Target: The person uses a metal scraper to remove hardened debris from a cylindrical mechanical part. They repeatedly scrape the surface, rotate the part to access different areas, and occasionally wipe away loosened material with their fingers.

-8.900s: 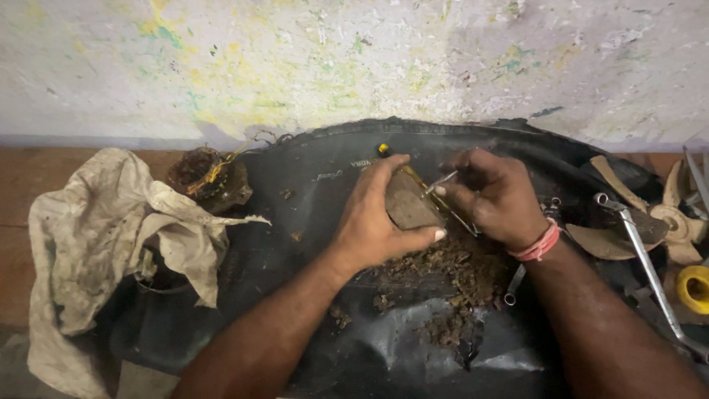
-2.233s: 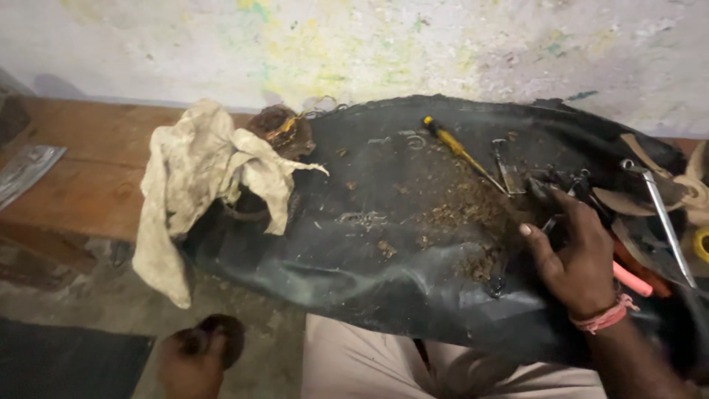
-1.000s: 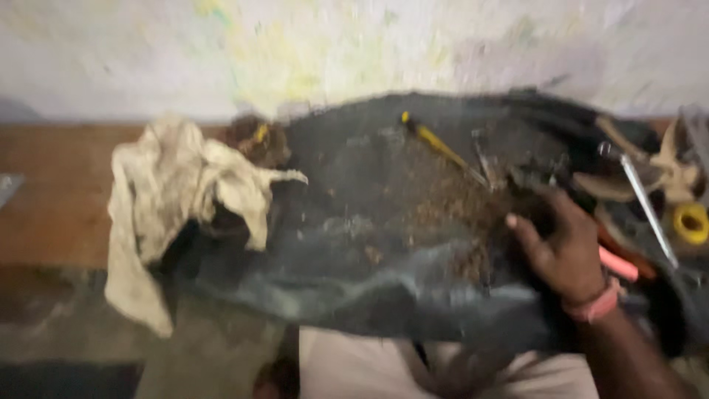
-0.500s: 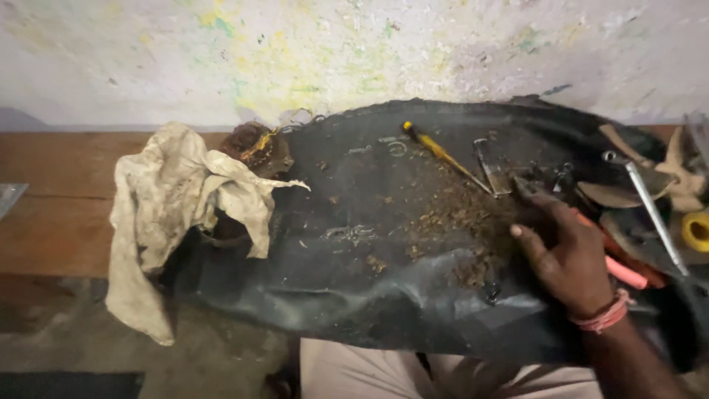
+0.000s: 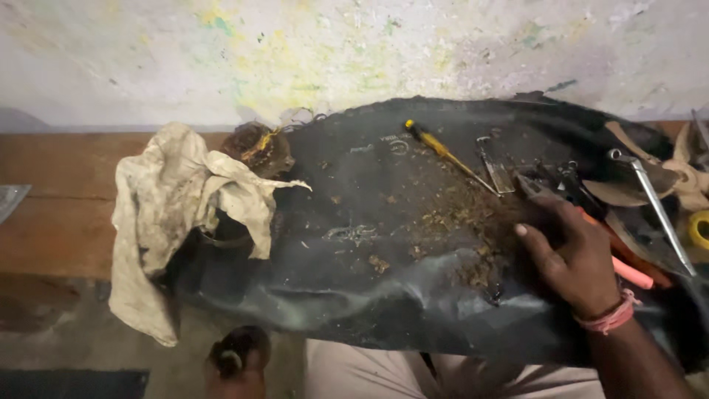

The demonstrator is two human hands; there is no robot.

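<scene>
My right hand (image 5: pixel 580 258) lies on the right part of a black rubber sheet (image 5: pixel 354 295), fingers curled over red-handled pliers (image 5: pixel 628 270) whose metal head (image 5: pixel 569 177) sticks out past the fingers. Brown crumbly dirt (image 5: pixel 458 222) is scattered just left of this hand. My left hand (image 5: pixel 236 358) hangs low at the bottom edge, below the sheet, and seems closed around a small dark round part. A yellow-handled screwdriver (image 5: pixel 439 148) lies on the sheet above the dirt.
A dirty beige rag (image 5: pixel 170 214) drapes over the sheet's left end on a wooden bench (image 5: pixel 52 222), beside a brown wire coil (image 5: pixel 255 144). A long metal wrench (image 5: pixel 650 207), fan blades (image 5: pixel 687 177) and yellow tape (image 5: pixel 698 229) lie at right. A stained wall (image 5: pixel 354 52) stands behind.
The view has shifted slightly and steadied. My right hand stays on the pliers at the sheet's right side; my left hand remains low at the bottom edge.
</scene>
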